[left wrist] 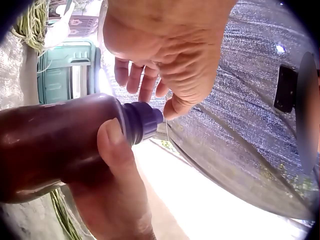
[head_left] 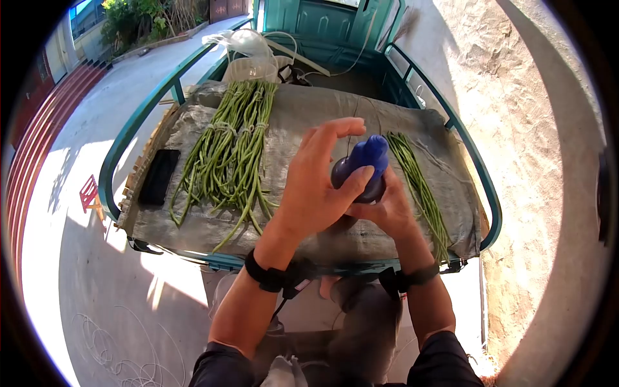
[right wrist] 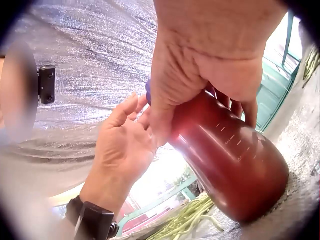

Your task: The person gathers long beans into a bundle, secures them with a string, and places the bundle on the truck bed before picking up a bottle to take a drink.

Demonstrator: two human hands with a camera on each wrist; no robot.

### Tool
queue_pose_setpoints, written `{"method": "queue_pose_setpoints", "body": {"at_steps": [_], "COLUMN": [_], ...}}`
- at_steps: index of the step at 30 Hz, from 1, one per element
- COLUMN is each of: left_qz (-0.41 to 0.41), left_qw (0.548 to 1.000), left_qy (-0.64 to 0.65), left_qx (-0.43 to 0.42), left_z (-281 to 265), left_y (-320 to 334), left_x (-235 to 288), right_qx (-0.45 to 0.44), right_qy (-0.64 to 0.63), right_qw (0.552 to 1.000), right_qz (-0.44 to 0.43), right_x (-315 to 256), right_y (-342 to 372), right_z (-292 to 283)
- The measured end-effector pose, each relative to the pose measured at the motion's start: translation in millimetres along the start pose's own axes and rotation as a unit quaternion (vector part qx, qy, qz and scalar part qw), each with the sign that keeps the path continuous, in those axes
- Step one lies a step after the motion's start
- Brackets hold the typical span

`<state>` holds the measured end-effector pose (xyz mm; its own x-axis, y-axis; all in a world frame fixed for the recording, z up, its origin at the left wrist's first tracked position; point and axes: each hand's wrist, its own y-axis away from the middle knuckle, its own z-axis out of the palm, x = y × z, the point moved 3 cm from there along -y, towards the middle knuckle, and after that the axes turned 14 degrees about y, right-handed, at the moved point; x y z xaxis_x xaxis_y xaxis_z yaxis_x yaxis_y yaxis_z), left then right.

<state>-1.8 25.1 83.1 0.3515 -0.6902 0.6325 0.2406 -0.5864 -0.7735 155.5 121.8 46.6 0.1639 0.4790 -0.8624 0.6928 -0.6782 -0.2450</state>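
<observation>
A dark red bottle [left wrist: 55, 145] with a blue-purple cap [head_left: 371, 151] is above the grey cloth. My right hand [head_left: 394, 208] grips it round its upper part, thumb on the shoulder beside the cap in the left wrist view. In the right wrist view the translucent body [right wrist: 240, 165] shows white measuring marks. My left hand [head_left: 313, 187] is at the cap, fingers spread and loosely bent, thumb tip close to the small spout; whether it touches is unclear. Long green beans lie in tied bundles [head_left: 238, 142] on the left and a thinner bunch [head_left: 419, 187] on the right.
A black phone [head_left: 159, 177] lies at the cloth's left side. Green rails [head_left: 474, 161] flank the cart bed. Plastic containers [head_left: 251, 68] and a white bag [head_left: 248, 42] stand behind the beans. A small red stool [head_left: 89, 193] is on the ground at left.
</observation>
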Motion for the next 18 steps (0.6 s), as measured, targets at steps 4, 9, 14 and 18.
{"method": "queue_pose_setpoints", "body": {"at_steps": [4,9,14,18], "left_qz": [0.030,0.014,0.000,-0.031], "left_qw": [0.997,0.996,0.998,0.982], "left_qy": [-0.067,-0.084,-0.056,0.139], "left_qx": [-0.023,-0.023,0.014,0.120], "left_z": [14,19,16,9], "left_y": [3,3,-5,-12], "left_x": [-1,-5,-3,-2], "right_qx": [0.010,0.007,-0.001,0.008], "right_qy": [-0.031,0.019,0.005,0.017], "right_qw": [0.999,1.000,1.000,1.000], "right_qz": [-0.035,-0.010,-0.008,-0.016], "right_x": [2,11,6,5], "right_y": [-1,0,3,5], "right_z": [3,0,0,1]}}
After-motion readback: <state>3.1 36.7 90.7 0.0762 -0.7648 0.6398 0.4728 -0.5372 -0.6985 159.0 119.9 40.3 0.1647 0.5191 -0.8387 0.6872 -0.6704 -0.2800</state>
